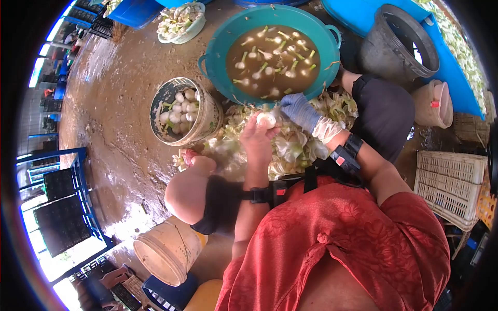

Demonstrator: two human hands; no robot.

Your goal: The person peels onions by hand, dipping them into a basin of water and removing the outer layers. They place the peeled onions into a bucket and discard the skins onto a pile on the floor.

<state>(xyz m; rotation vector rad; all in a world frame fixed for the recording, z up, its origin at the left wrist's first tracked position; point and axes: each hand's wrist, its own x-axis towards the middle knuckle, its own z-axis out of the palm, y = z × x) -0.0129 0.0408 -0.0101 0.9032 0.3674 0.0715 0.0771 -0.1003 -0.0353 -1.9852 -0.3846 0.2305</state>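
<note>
My left hand (257, 136), bare, holds a peeled white garlic bulb (266, 121) in its fingers, above a heap of peelings. Close to its right is my right hand (301, 110) in a blue-grey glove, its fingers curled; whatever they may grip is hidden. Beneath both hands lies the pile of garlic skins and leaves (290, 147). Just beyond, a large green tub (218, 57) holds murky water with several stemmed garlic bulbs (280, 47) floating in it. At the left, a bucket (207, 111) contains peeled bulbs (182, 111).
A white basket of garlic peelings (189, 31) stands at the far left on the wet floor (114, 103). A dark grey bucket (373, 52) and a pale bucket (428, 106) are at the right, above a white crate (446, 181). A lidded bucket (166, 249) lies lower left.
</note>
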